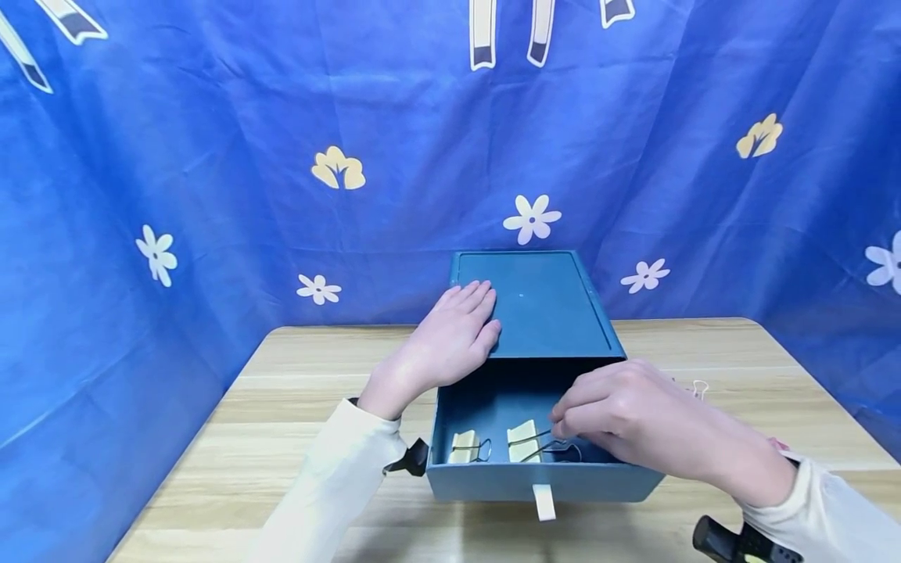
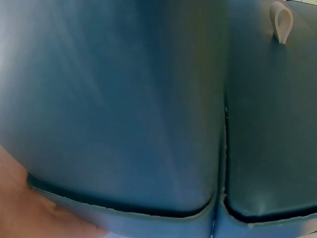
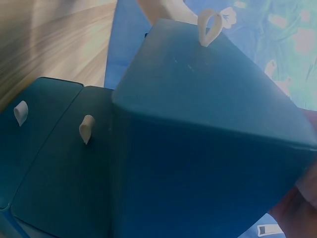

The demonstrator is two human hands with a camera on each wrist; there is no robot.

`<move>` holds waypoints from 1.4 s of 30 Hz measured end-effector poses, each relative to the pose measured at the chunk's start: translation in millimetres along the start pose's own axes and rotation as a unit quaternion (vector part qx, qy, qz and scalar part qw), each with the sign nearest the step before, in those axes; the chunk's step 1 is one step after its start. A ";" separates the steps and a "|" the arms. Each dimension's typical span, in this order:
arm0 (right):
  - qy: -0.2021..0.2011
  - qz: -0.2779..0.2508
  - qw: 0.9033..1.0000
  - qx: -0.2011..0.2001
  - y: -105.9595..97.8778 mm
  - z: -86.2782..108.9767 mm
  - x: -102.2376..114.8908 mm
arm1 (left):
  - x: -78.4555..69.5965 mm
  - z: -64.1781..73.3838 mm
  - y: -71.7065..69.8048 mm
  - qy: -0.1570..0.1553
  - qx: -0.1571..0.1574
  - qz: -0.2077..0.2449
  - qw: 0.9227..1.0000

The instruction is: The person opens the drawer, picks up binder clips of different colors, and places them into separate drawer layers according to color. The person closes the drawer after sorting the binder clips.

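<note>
A dark teal drawer box (image 1: 552,305) stands on the table with its top drawer (image 1: 493,471) pulled out. My left hand (image 1: 450,336) rests flat on the left part of the box top, fingers straight. Over the drawer's right side, my right hand (image 1: 619,407) has curled fingers, with the fingertips pinching the wire handle of a pale yellow binder clip (image 1: 523,442). A second pale yellow binder clip (image 1: 463,447) lies to the left in the drawer. More wire loops show under my right hand, which hides the drawer's right part.
A white pull tab (image 1: 544,502) hangs from the drawer front. Two lower drawers with loop tabs (image 3: 86,129) show in the right wrist view. A white wire handle (image 1: 699,389) pokes up beyond my right hand. A blue curtain (image 1: 394,219) hangs behind the wooden table (image 1: 281,438).
</note>
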State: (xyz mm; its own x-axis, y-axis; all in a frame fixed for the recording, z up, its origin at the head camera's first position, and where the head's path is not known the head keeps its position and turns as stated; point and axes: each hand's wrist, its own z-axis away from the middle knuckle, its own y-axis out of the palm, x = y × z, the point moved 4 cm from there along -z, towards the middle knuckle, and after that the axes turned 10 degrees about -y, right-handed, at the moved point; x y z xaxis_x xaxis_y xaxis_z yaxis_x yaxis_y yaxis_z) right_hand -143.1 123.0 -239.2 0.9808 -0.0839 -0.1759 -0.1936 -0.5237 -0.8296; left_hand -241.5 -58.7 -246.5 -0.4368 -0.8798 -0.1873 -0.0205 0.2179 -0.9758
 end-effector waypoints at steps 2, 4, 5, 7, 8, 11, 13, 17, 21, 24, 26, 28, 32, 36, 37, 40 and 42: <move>-0.007 0.001 1.000 -0.002 0.8 -0.3 -0.5 | 0.2 0.1 0.1 0.000 -0.001 0.000 1.000; -0.018 0.000 1.000 -0.007 1.1 0.3 -0.9 | -0.2 0.3 -0.2 0.001 -0.003 0.002 1.000; -0.023 0.000 1.000 -0.009 1.1 0.2 -1.0 | -0.4 0.4 -0.4 0.002 -0.005 0.002 1.000; -0.029 -0.003 0.999 -0.012 1.0 -0.3 -0.9 | -0.7 0.7 -0.9 0.003 -0.006 0.002 1.000; -0.030 -0.004 0.999 -0.013 1.1 -0.2 -1.0 | -0.8 0.7 -1.1 0.002 -0.005 0.001 1.000; -0.028 -0.006 1.000 -0.011 1.5 -0.3 -1.1 | -1.0 0.9 -1.5 0.001 -0.003 0.000 1.000; -0.030 -0.008 0.999 -0.011 1.4 -0.2 -1.1 | -0.9 0.7 -1.3 -0.001 -0.002 -0.001 1.000; -0.028 -0.011 0.999 -0.010 1.6 -1.0 -1.0 | -0.7 0.4 -0.9 0.001 -0.005 0.002 1.000; -0.028 -0.012 0.999 -0.010 1.9 -2.8 -0.9 | -0.1 0.6 -0.7 0.001 -0.007 0.003 1.000; -0.032 -0.012 0.999 -0.012 1.8 -4.3 -0.8 | 0.3 0.6 -0.2 0.001 -0.008 0.002 1.000; -0.033 -0.012 0.999 -0.012 1.8 -5.0 -0.6 | 0.2 0.7 0.0 0.002 -0.009 0.001 1.000; -0.026 -0.013 1.000 -0.008 2.1 -5.1 -0.7 | -0.2 0.7 0.0 0.003 -0.010 0.000 1.000; -0.018 -0.011 1.000 -0.002 2.4 -4.3 -1.0 | -0.2 0.5 0.2 0.003 -0.011 0.000 1.000; -0.029 -0.005 1.000 -0.007 1.1 -3.6 -1.3 | 0.6 0.3 0.3 0.001 -0.011 0.001 1.000; -0.030 -0.003 1.000 -0.008 0.5 -3.4 -1.6 | 0.6 0.4 0.2 0.001 -0.011 0.001 1.000; -0.022 -0.001 1.000 -0.013 -2.6 -0.9 -2.8 | 0.1 0.8 -0.3 0.002 -0.010 0.002 1.000; -0.006 0.009 1.000 -0.017 -6.1 2.3 -4.0 | -0.3 0.9 -0.4 0.003 -0.010 0.003 1.000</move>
State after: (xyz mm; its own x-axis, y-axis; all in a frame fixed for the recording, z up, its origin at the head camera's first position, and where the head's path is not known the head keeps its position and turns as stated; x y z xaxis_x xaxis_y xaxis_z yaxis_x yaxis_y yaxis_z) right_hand -145.9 128.5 -234.7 0.9769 -0.0836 -0.1966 -0.2097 -0.5515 -0.8074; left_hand -240.6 -58.9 -246.2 -0.4423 -0.8760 -0.1923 -0.0352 0.2312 -0.9723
